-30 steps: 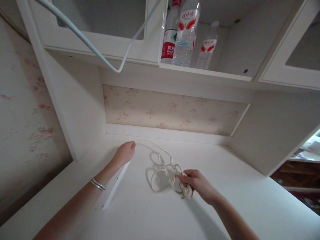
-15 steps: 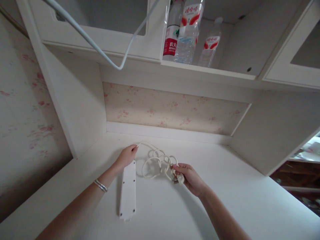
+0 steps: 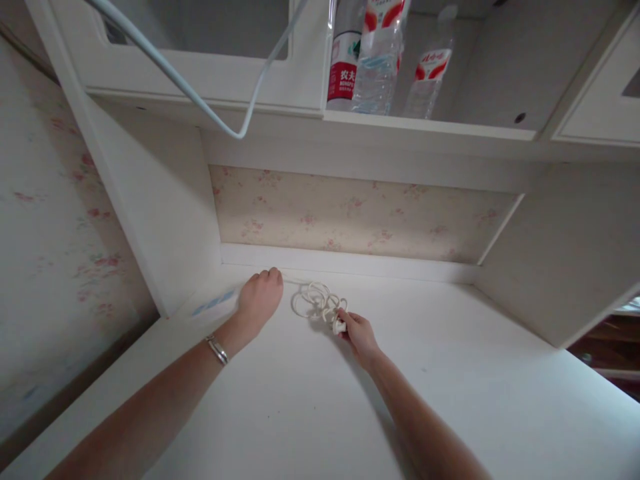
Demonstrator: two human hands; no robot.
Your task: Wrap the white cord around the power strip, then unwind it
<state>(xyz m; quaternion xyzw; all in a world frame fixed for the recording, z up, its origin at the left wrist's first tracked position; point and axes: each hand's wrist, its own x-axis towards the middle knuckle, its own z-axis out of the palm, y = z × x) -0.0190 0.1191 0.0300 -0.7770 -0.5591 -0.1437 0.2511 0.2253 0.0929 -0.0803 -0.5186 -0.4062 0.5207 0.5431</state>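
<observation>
A white power strip (image 3: 216, 305), blurred and with bluish patches on it, sticks out to the left from behind my left hand (image 3: 262, 297). That hand is closed around the strip's cord end, with the knuckles facing up. From there a thin off-white cord (image 3: 317, 301) runs right into a loose tangle of loops. My right hand (image 3: 356, 333) pinches the far end of the tangle, where a pale plug (image 3: 339, 327) shows partly between the fingers. A silver bracelet (image 3: 217, 349) is on my left wrist.
The white desk top (image 3: 320, 420) lies under both hands, with a raised back edge (image 3: 350, 263) behind it. Overhead, plastic bottles (image 3: 376, 73) stand on a cabinet shelf (image 3: 430, 128). A pale bent tube (image 3: 200, 100) hangs across the upper left.
My left hand has moved up and turned the strip from pointing toward me to pointing left, away from its screwed underside. My right hand has drawn slightly back and left with the cord.
</observation>
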